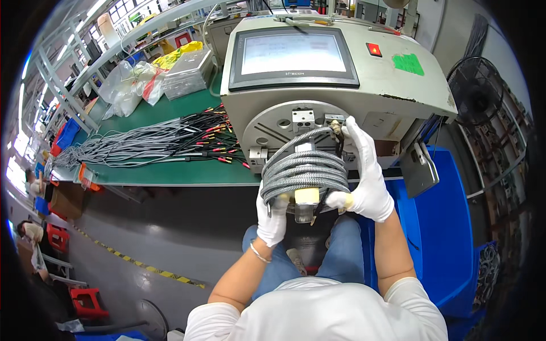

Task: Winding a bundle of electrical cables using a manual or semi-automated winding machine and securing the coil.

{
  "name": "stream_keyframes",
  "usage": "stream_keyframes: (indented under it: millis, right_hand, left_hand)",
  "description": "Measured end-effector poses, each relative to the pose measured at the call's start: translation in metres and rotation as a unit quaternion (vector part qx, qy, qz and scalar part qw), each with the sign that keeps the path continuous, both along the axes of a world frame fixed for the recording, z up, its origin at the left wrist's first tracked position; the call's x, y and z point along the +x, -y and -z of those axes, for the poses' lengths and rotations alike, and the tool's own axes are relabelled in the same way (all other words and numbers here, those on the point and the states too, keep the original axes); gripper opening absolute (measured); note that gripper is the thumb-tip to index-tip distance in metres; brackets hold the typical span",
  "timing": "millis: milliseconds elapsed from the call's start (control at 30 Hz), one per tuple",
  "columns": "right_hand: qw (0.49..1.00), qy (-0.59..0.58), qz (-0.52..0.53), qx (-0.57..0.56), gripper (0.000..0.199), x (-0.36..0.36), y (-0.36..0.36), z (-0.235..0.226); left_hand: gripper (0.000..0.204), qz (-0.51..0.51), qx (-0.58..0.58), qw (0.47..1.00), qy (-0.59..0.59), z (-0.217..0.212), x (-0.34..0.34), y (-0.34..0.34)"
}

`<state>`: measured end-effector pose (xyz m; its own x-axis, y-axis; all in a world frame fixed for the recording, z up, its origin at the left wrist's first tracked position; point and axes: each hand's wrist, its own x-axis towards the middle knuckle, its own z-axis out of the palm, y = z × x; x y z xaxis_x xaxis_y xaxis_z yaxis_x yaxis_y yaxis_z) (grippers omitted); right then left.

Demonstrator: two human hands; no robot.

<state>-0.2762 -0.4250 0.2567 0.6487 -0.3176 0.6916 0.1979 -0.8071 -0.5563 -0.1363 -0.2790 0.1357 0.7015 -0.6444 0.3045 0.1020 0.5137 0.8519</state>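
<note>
A thick coil of grey braided cable (296, 173) sits at the front of a winding machine's round faceplate (263, 129). My left hand (271, 220), in a white glove, grips the coil's lower left side; its fingertips are partly hidden behind the loops. Against the right side of the coil rests my gloved right hand (368, 181), thumb low and fingers reaching up by a brass-coloured cable end (336, 126). A post with a yellow band (307, 196) sticks out through the front of the coil. Metal blocks (303, 118) are fixed on the faceplate.
On the green bench (128, 175) at left lies a bundle of grey cables (142, 142) with red and yellow tips. The machine carries a screen (293, 54) and a red switch (373, 49). A blue bin (446, 227) stands at right, below a metal plate (420, 170). A fan (476, 91) is beyond.
</note>
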Motion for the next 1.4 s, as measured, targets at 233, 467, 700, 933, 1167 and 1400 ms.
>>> stream_keyframes:
  millis: [233,467,700,933,1167,1400]
  right_hand:
    - [0.974,0.010,0.116,0.193,0.037,0.015,0.006,-0.001]
    - [0.982,-0.031,0.116,0.149,0.023,0.009,-0.014,-0.002]
    - [0.997,-0.055,0.050,-0.017,0.035,-0.007,-0.002,0.001]
    - [0.950,0.000,0.231,0.208,0.010,-0.033,0.025,0.041]
    - [0.938,-0.137,-0.008,0.320,0.030,0.003,-0.002,0.108]
    - [0.950,-0.304,-0.071,-0.002,0.024,0.014,0.025,0.109]
  left_hand:
    - [0.032,-0.057,0.043,0.997,0.006,-0.008,-0.009,0.004]
    - [0.024,-0.155,0.057,0.986,0.030,-0.002,-0.016,0.007]
    - [0.024,-0.147,0.046,0.984,0.083,-0.008,-0.016,0.004]
    - [0.019,-0.175,0.109,0.975,0.085,0.008,-0.009,0.006]
    - [0.020,-0.145,0.092,0.985,0.004,-0.006,-0.015,0.008]
    - [0.019,-0.160,0.212,0.954,0.136,0.031,0.003,-0.005]
